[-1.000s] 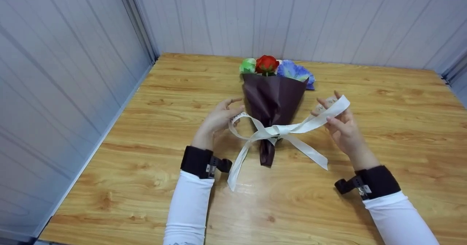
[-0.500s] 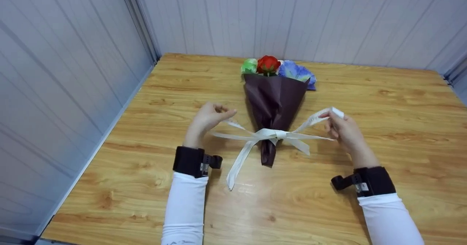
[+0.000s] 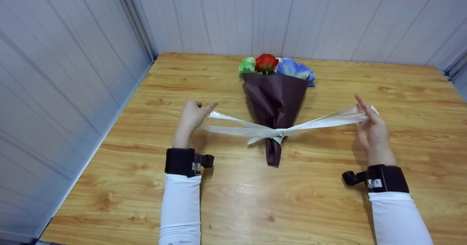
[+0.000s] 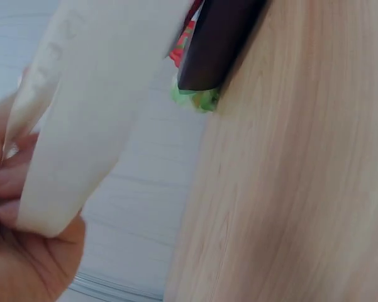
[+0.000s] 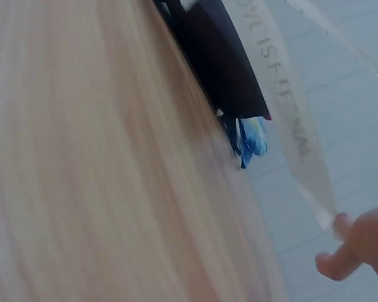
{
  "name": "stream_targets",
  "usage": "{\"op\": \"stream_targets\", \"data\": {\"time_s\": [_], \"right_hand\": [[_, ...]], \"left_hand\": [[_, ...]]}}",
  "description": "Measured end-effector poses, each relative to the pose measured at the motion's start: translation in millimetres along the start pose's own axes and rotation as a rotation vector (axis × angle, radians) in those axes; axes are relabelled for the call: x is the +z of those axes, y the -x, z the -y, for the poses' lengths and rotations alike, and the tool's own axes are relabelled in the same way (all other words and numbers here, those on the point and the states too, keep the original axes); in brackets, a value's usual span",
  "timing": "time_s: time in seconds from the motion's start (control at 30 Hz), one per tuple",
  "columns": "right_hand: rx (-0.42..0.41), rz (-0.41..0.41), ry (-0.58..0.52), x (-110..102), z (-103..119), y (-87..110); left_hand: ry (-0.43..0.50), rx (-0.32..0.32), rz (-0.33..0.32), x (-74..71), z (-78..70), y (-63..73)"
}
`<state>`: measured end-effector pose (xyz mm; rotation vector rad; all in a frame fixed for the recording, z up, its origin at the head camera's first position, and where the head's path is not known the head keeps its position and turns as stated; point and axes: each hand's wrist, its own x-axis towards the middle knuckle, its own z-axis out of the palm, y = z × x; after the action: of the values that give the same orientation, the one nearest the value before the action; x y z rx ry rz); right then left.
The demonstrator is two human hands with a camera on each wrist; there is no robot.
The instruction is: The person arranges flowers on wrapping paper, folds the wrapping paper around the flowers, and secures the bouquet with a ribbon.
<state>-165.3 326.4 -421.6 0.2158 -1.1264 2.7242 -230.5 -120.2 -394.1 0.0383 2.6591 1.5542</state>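
A bouquet in dark maroon wrapping paper lies on the table, its flowers pointing away from me. White ribbon is tied round its narrow stem end, knotted in front. Out to the left, my left hand holds a ribbon loop; in the left wrist view the loop passes around curled fingers. On the opposite side my right hand grips the other loop, index finger extended. Printed letters show on that ribbon in the right wrist view. Both sides stretch nearly straight.
Red, green and blue flowers stick out of the wrap near the back wall. A side wall borders the wooden table at the left.
Both hands have moved farther apart, the left one leftward and the right one rightward. The ribbon loops are pulled straighter, and the loose tails hanging below the knot have become much shorter.
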Motion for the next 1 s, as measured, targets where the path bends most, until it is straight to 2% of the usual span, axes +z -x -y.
{"op": "stream_targets", "data": {"time_s": [0.1,0.17,0.23,0.3,0.4,0.5,0.6,0.67,0.8,0.87,0.9,0.93,0.97,1.0], "right_hand": [[-0.022,-0.041,-0.004,-3.9,2.9,2.3],[-0.017,-0.059,0.037,-5.8,3.9,4.3],[-0.009,-0.093,0.073,-6.6,4.2,5.6],[-0.03,-0.173,0.13,-5.8,4.0,4.9],[-0.101,-0.382,0.213,-4.0,4.3,1.8],[-0.161,-0.613,0.512,-3.3,7.6,0.1],[-0.186,-0.759,0.812,-1.9,11.2,3.0],[-0.239,-0.814,0.917,-1.2,11.9,5.1],[-0.477,-0.85,0.936,-1.3,8.7,9.7],[-0.574,-0.854,0.986,-2.1,7.8,12.1],[-0.574,-0.85,1.038,-2.1,8.0,13.4],[-0.515,-0.845,1.117,-1.6,9.5,14.3],[-0.415,-0.821,1.222,-0.5,11.5,15.3],[-0.278,-0.77,1.331,1.2,13.4,15.8]], "left_hand": [[-0.022,0.028,-0.182,-1.1,1.2,-0.9],[-0.051,0.043,-0.297,-2.0,2.7,-1.5],[-0.088,0.056,-0.382,-2.8,4.8,-2.1],[-0.122,0.064,-0.428,-3.4,6.6,-2.4],[-0.168,0.055,-0.462,-3.9,9.1,-1.8],[-0.208,0.039,-0.504,-4.4,11.0,-0.7],[-0.243,0.038,-0.514,-6.8,11.7,-2.7],[-0.264,0.031,-0.509,-8.2,12.4,-4.0],[-0.307,0.002,-0.506,-10.8,15.8,-6.9],[-0.326,-0.001,-0.512,-12.1,18.0,-8.9],[-0.335,0.003,-0.515,-12.5,18.9,-9.8],[-0.343,0.008,-0.51,-13.0,19.6,-10.6],[-0.35,0.012,-0.501,-13.1,20.1,-11.1],[-0.354,0.015,-0.485,-12.8,20.4,-11.8]]}}
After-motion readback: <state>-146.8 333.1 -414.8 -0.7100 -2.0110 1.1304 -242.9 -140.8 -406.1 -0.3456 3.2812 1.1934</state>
